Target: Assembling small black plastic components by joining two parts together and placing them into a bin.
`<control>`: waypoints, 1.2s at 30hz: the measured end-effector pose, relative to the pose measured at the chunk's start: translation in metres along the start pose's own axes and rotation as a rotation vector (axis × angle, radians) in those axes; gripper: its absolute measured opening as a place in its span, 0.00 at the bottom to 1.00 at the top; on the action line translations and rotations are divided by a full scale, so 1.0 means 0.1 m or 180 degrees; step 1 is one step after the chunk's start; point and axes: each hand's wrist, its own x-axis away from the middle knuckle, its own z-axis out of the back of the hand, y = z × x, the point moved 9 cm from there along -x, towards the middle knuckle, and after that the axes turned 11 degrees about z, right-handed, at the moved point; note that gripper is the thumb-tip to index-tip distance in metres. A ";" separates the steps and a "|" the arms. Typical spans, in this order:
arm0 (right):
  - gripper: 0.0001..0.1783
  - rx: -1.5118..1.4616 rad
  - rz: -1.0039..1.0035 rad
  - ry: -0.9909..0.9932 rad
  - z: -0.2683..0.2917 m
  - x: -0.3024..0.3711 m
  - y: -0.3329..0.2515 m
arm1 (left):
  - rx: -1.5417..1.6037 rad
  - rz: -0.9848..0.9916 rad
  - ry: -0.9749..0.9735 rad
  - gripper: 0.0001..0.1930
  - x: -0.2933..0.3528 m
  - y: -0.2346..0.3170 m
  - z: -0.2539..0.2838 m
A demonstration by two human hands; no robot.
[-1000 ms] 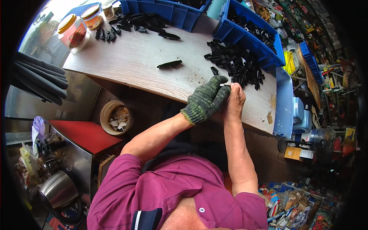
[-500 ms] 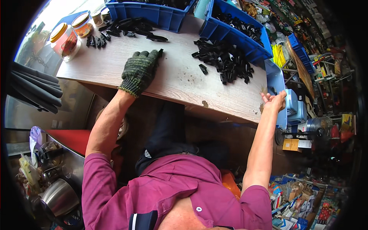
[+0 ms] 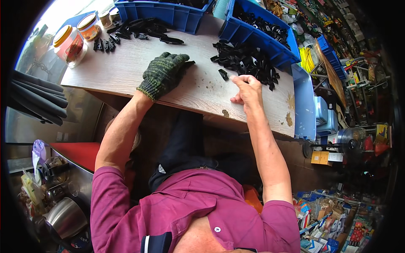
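Observation:
My left hand [image 3: 163,76], in a dark green knitted glove, rests over the table and is closed on a slim black plastic piece [image 3: 190,63]; only its end sticks out beyond the fingers. Bare and with thumb and index finger apart, my right hand [image 3: 249,90] reaches over the table. Its index fingertip is beside a small loose black plastic part [image 3: 223,74]; whether they touch I cannot tell. Beyond that hand lies a heap of similar black parts [image 3: 249,61]. Longer black pieces [image 3: 141,28] lie in a pile at the far left.
Two blue crates [image 3: 158,17] [image 3: 261,36] of black parts stand along the table's [image 3: 114,71] far side. Lidded jars [image 3: 68,45] stand at its left end. A light blue bin [image 3: 304,101] adjoins the right edge. Crowded shelves and goods fill the right side.
My right hand has swung left from the light blue bin at the table's right edge to the loose black part. My left hand has shifted slightly right, still holding its piece.

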 end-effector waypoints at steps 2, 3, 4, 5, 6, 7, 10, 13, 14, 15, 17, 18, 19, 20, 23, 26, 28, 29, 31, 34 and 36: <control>0.18 0.0583 0.0080 -0.0102 -0.13 -0.03 -0.05 | -0.0040 0.0147 -0.0146 0.12 0.01 0.00 0.00; 0.17 0.0834 0.0172 -0.0070 -0.15 -0.07 -0.06 | -0.0154 0.0109 -0.0072 0.12 0.01 0.03 0.04; 0.17 0.0835 0.0161 -0.0067 -0.17 -0.09 -0.06 | -0.0265 0.0067 0.0001 0.12 0.00 0.05 0.08; 0.18 0.1140 0.0124 -0.0079 -0.18 -0.11 -0.08 | -0.0259 0.0068 -0.0008 0.12 -0.02 0.07 0.09; 0.18 0.1445 0.0087 -0.0088 -0.19 -0.13 -0.09 | -0.0364 0.0130 -0.0151 0.12 -0.05 0.07 0.06; 0.18 0.1650 0.0155 -0.0058 -0.19 -0.17 -0.08 | -0.0466 0.0188 -0.0293 0.12 -0.06 0.06 0.01; 0.18 0.2155 0.0485 -0.0121 -0.32 -0.15 -0.23 | -0.0308 0.0191 0.0239 0.13 0.00 0.03 0.17; 0.18 0.2077 0.0379 -0.0026 -0.29 -0.12 -0.22 | 0.0141 0.0113 0.0937 0.15 0.06 0.07 0.35; 0.18 0.1914 0.0225 -0.0010 -0.27 -0.10 -0.18 | 0.0137 0.0113 0.0953 0.15 0.09 0.12 0.31; 0.18 0.1476 0.0179 0.0011 -0.23 -0.10 -0.10 | 0.0501 0.0102 0.0939 0.16 0.14 0.20 0.24; 0.18 0.0753 0.0230 -0.0058 -0.24 -0.06 0.03 | 0.1075 0.0227 0.0862 0.20 0.22 0.40 0.09; 0.18 0.0028 0.0263 -0.0146 -0.30 -0.01 0.06 | 0.1271 0.0377 0.0811 0.22 0.25 0.51 0.02; 0.15 -0.0295 0.0312 -0.0184 -0.39 0.09 0.08 | 0.1034 0.0457 0.0635 0.25 0.26 0.61 -0.06; 0.12 -0.0308 0.0630 -0.0352 -0.47 0.16 0.00 | 0.0993 0.0532 0.0450 0.23 0.25 0.72 -0.13; 0.10 -0.0626 0.0826 -0.0222 -0.50 0.24 0.01 | 0.1189 0.0726 0.0377 0.17 0.18 0.81 -0.21; 0.12 -0.0408 0.0709 -0.0375 -0.47 0.25 0.01 | 0.1037 0.0804 0.0233 0.13 0.19 0.82 -0.23; 0.13 -0.0288 0.0629 -0.0650 -0.51 0.26 0.00 | 0.1108 0.0783 0.0301 0.11 0.20 0.80 -0.21; 0.13 -0.0287 0.0630 -0.0662 -0.53 0.26 -0.01 | 0.1131 0.0718 0.0221 0.11 0.21 0.81 -0.22; 0.15 -0.0309 0.0744 -0.0703 -0.57 0.28 -0.06 | 0.1147 0.0663 0.0145 0.11 0.24 0.81 -0.21; 0.17 -0.0364 0.1113 -0.0784 -0.56 0.23 -0.03 | 0.1320 0.0596 -0.0110 0.13 0.27 0.82 -0.22; 0.17 -0.0500 0.0875 -0.0735 -0.52 0.27 0.01 | 0.1192 0.0435 0.0617 0.18 0.31 0.79 0.06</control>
